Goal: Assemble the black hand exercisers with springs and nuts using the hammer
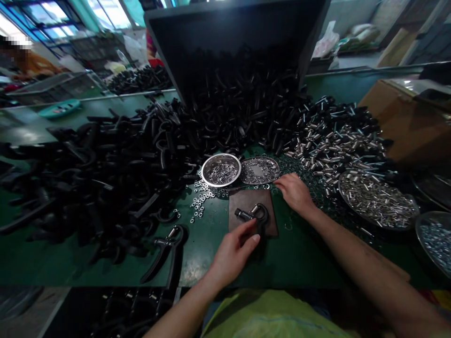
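On a brown square pad (pixel 237 227) lies a black hand grip strengthener (pixel 261 213) with a small coil spring and a knob. My left hand (pixel 230 253) holds it from the near side, thumb and index finger about its handle; the other fingers are partly hidden. My right hand (pixel 295 193) reaches to the right end of an oval tray (pixel 273 179) of small metal parts. Its fingertips are pinched together; whatever is between them is too small to make out. A round steel bowl (pixel 205 180) of small metal pieces stands left of the tray.
Another grip strengthener (pixel 172 253) lies at the front left. Black handles (pixel 116 159) are heaped left and behind, before a large dark bin (pixel 232 42). Springs and bolts (pixel 327 150), a tray of metal pins (pixel 378 199) and a cardboard box (pixel 394 108) are rightward. A person (pixel 33 61) sits far left.
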Tool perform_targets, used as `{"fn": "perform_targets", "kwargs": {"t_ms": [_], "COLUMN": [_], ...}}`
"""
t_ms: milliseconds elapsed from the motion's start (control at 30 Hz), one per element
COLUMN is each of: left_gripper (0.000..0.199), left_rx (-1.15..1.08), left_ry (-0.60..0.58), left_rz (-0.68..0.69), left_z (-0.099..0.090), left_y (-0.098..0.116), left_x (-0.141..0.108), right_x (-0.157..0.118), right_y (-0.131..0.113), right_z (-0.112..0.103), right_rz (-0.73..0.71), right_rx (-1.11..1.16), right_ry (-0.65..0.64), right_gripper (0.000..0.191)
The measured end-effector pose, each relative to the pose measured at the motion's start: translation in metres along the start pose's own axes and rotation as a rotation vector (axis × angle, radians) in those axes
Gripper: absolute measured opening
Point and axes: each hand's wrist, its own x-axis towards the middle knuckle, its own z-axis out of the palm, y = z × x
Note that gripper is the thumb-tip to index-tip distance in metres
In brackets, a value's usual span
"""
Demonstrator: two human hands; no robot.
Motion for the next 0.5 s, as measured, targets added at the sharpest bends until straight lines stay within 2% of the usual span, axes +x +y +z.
{"fn": "perform_targets", "kwargs": {"t_ms": [100,200,267,367,500], "left_gripper": [0.024,0.020,0.022,0.024,0.027], "left_rx": [0.431,0.813,1.023,1.246,1.298], "left_ry": [0.150,0.273,0.303,0.277,0.238], "left_rz": [0.268,0.432,0.457,0.461,0.461], "left_z": [-0.019,-0.035,-0.041,-0.042,-0.036], "left_y": [0.010,0.016,0.019,0.023,0.021], "left_x": [0.037,0.095,0.136,0.188,0.226], "right_x": [0.052,0.085,0.095,0.099,0.098], "right_y": [-0.005,-0.004,-0.003,-0.003,-0.005], "right_z": [0.015,0.028,0.034,0.036,0.032], "right_rz": [0.035,0.061,0.087,0.119,0.118], "right_rx": [-0.028,-0.063,-0.088,-0.123,-0.154], "right_ry": [-0.086,-0.122,-0.150,-0.177,-0.193], "right_gripper": [0.029,0.028,0.026,0.024,0.024]}}
